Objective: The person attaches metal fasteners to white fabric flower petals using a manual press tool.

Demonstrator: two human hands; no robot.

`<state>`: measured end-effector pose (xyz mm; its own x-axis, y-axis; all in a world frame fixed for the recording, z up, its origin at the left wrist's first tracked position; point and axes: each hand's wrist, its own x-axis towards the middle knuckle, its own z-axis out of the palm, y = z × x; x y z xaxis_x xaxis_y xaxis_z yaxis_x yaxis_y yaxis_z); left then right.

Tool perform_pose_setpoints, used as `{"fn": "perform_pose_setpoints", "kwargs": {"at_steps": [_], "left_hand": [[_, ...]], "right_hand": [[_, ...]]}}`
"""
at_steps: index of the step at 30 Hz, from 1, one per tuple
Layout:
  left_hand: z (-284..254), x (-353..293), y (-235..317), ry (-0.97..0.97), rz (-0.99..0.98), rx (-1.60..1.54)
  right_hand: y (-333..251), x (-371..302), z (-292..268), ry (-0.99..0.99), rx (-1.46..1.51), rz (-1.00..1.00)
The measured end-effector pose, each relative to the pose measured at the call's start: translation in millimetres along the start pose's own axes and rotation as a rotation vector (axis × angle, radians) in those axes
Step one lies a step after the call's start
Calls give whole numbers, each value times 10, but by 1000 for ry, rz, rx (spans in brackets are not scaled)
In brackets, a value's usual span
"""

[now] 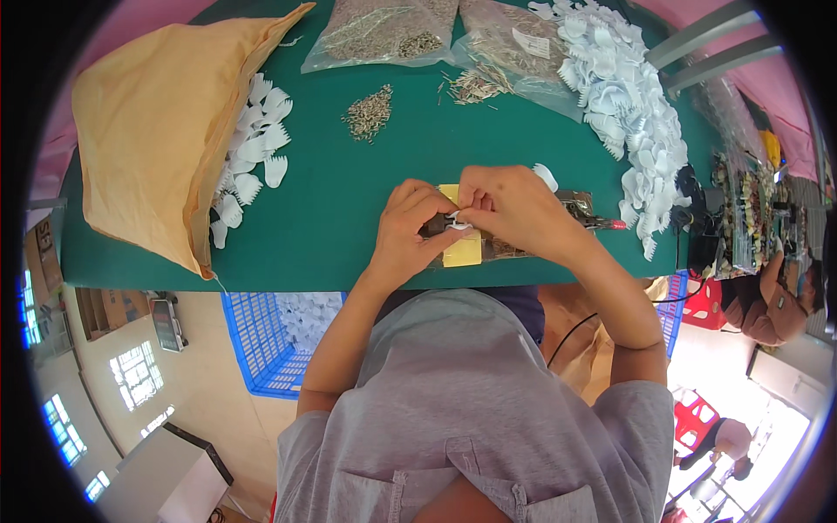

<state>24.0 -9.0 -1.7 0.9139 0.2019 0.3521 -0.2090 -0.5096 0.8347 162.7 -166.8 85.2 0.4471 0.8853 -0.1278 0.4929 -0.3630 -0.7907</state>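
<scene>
At the table's front edge my left hand [408,228] pinches a small white plastic piece [461,227] between thumb and fingertips. My right hand [510,207] meets it from the right, its thumb and fingers closed beside the piece; what they grip is too small to make out. Both hands work over a yellow pad [462,253] on a dark fixture that runs to the right under my right wrist. The fingers partly cover the fixture. A loose white toothed piece [546,177] lies just beyond my right hand.
On the green table [340,192] are a small pile of metal parts [369,114], a heap of thin pins [475,87], clear bags of parts [379,30], and white toothed pieces [641,139] at right. A tan sack [157,139] spills more at left. A blue basket [257,349] stands below.
</scene>
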Motion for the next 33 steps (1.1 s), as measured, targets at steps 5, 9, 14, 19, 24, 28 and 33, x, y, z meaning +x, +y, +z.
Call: {"fn": "perform_pose_setpoints", "kwargs": {"at_steps": [5,9,14,19,24,28,33], "left_hand": [[14,21,12,4,-53,-149],[6,23,49,-49,-156,-222],[16,8,-9,-39,-148,-208],[98,12,-22,60,-75,-223],[63,2,0,2,-91,-193],[52,12,8,4,-106,-208],[76,22,-13,-1,-95,-200]], "right_hand": [[531,-833,-308,696,-137,114],[1062,-1416,-372,767,-414,197],[1100,-1322,-643,609,-559,184],[1127,-1423,-960,543,136,324],[854,-1135,-643,892,1306,-136],[812,-1079,-762,623,1142,-124],[909,-1115,-770,577,1253,-129]]}}
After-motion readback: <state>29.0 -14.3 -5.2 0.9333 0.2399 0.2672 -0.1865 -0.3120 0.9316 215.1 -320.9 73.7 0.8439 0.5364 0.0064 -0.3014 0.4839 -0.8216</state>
